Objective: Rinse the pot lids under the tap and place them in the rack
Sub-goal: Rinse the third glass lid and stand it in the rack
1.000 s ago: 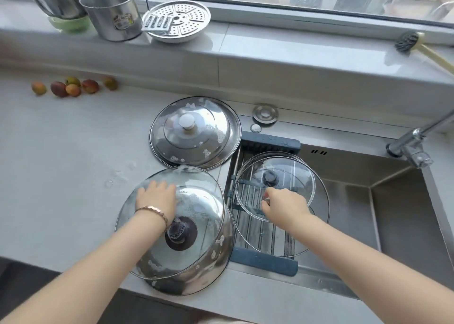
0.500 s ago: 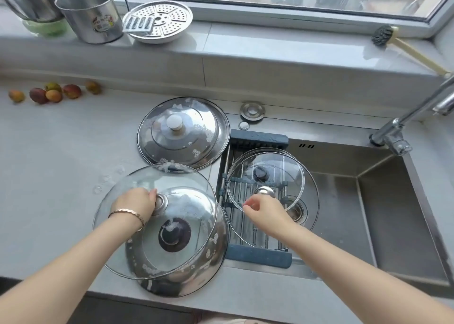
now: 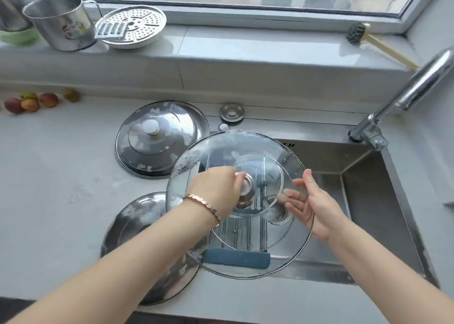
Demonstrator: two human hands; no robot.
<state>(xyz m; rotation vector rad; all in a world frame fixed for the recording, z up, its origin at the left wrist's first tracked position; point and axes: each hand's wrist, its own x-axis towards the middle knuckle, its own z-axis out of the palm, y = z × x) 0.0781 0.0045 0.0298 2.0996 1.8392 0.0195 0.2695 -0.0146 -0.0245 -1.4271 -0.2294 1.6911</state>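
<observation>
My left hand grips the metal knob of a large soapy glass lid and holds it in the air over the rack. My right hand is open, its fingers against the lid's right rim. Through the glass I see smaller glass lids lying on the rack, which spans the left part of the sink. A soapy steel lid lies on the counter at the near left. Another steel lid with a white knob lies behind it. The tap stands at the right, no water visible.
The windowsill holds a steel mug, a perforated steamer plate and a brush. Several small fruits lie at the counter's far left. A sink plug sits behind the rack. Soap suds spot the counter.
My left hand has lifted the big glass lid off the steel lid and carried it right, over the rack. My right hand left the lids in the rack and opened against the big lid's rim.
</observation>
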